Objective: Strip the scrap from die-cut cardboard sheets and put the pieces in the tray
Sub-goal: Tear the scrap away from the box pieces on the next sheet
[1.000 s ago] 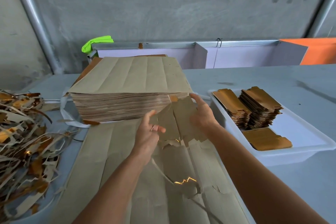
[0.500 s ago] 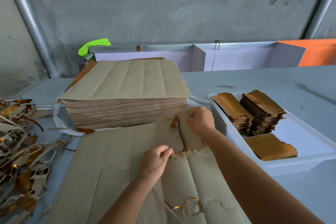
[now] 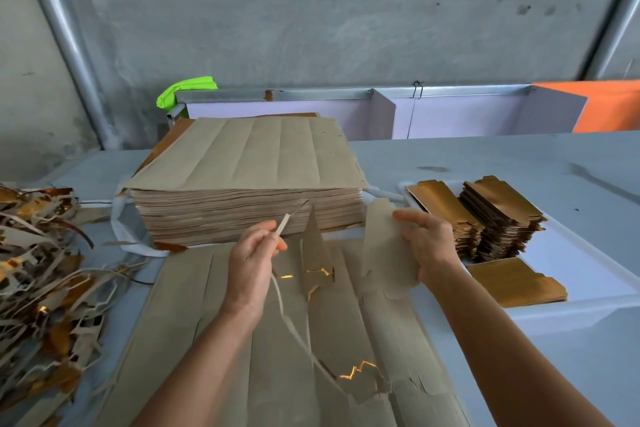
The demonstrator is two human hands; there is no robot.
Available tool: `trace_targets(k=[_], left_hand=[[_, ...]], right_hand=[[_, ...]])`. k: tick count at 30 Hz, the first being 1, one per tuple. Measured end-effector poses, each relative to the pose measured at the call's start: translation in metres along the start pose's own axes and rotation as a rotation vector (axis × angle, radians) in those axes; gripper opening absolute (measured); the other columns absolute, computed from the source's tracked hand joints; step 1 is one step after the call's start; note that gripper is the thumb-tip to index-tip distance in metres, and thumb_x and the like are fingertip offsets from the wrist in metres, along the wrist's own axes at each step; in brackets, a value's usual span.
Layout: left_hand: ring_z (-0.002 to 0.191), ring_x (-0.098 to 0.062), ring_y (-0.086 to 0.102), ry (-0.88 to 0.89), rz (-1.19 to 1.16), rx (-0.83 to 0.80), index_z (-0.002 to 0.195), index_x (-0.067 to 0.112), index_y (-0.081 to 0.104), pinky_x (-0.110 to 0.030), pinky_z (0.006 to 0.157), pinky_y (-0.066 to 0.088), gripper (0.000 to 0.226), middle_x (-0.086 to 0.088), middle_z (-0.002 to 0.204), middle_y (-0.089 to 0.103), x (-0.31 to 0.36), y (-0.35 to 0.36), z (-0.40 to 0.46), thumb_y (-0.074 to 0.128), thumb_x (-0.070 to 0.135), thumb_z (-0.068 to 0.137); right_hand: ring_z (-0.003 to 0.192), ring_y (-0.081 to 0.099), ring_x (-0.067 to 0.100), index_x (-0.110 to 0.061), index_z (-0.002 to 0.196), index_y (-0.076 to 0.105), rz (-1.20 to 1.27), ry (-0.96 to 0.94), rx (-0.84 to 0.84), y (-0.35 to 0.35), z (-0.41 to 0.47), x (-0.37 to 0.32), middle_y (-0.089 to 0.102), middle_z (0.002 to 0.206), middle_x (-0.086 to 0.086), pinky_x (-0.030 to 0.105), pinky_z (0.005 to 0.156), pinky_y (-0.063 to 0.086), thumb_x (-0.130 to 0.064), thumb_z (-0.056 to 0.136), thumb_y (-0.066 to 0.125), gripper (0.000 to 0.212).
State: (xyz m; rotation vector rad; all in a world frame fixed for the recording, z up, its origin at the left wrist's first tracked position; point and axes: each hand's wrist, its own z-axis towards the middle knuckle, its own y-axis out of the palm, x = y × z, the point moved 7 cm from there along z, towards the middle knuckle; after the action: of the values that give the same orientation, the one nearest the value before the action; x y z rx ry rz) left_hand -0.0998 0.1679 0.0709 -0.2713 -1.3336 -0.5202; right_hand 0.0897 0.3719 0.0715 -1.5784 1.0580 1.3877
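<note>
My left hand [image 3: 251,263] pinches a thin scrap strip [image 3: 282,298] between thumb and fingers [image 3: 277,246], and the strip trails down across the die-cut sheet [image 3: 214,340] lying flat on the tabletop [image 3: 485,163]. My right hand [image 3: 427,246] grips a freed cardboard piece [image 3: 384,250], fingers curled round its right edge, holding it lifted just left of the white tray [image 3: 588,308]. Between my hands a pointed flap [image 3: 313,246] of the sheet stands tilted up, gold foil glinting at its torn edges. To do this cleanly, I judge I should pull the strip low and along its length so it parts at the nicks rather than snapping, then carry the piece right and lay it gold side up on the stacks of gold pieces [image 3: 502,222] in the tray. The strip belongs on the scrap heap [image 3: 38,270] at my left. The stack of uncut sheets [image 3: 249,194] waits behind
</note>
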Motion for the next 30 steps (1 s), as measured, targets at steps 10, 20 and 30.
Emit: trace_targets(k=[10, 20, 30], left_hand=[[0.084, -0.017, 0.065, -0.064, -0.023, -0.058, 0.055, 0.003, 0.051, -0.018, 0.069, 0.043, 0.02, 0.002, 0.078, 0.064, 0.013, 0.011, -0.02, 0.055, 0.011, 0.073], [0.063, -0.022, 0.064, -0.17, -0.08, -0.036, 0.053, 0.002, 0.05, -0.032, 0.062, 0.049, 0.036, -0.018, 0.082, 0.068, 0.0, 0.01, -0.027, 0.041, -0.012, 0.084], [0.039, -0.019, 0.04, -0.545, -0.246, 0.477, 0.071, 0.001, 0.044, -0.012, 0.031, 0.028, 0.02, -0.012, 0.064, 0.042, -0.044, -0.049, -0.019, 0.038, -0.004, 0.089]], right_hand=[[0.094, 0.061, 0.026, -0.016, 0.098, 0.074, -0.531, -0.174, 0.065, 0.027, -0.012, -0.019, 0.068, 0.105, 0.006, 0.033, 0.086, 0.051, -0.003, 0.087, 0.05, 0.03], [0.095, 0.06, 0.028, -0.011, 0.09, 0.069, -0.895, -0.245, -0.17, 0.118, -0.015, -0.02, 0.066, 0.095, 0.01, 0.028, 0.073, 0.043, -0.022, 0.085, 0.058, 0.017], [0.078, 0.061, 0.032, 0.009, 0.083, 0.065, -0.375, -0.089, -0.066, 0.074, -0.02, -0.013, 0.064, 0.082, 0.02, 0.043, 0.075, 0.057, -0.002, 0.077, 0.061, 0.013]])
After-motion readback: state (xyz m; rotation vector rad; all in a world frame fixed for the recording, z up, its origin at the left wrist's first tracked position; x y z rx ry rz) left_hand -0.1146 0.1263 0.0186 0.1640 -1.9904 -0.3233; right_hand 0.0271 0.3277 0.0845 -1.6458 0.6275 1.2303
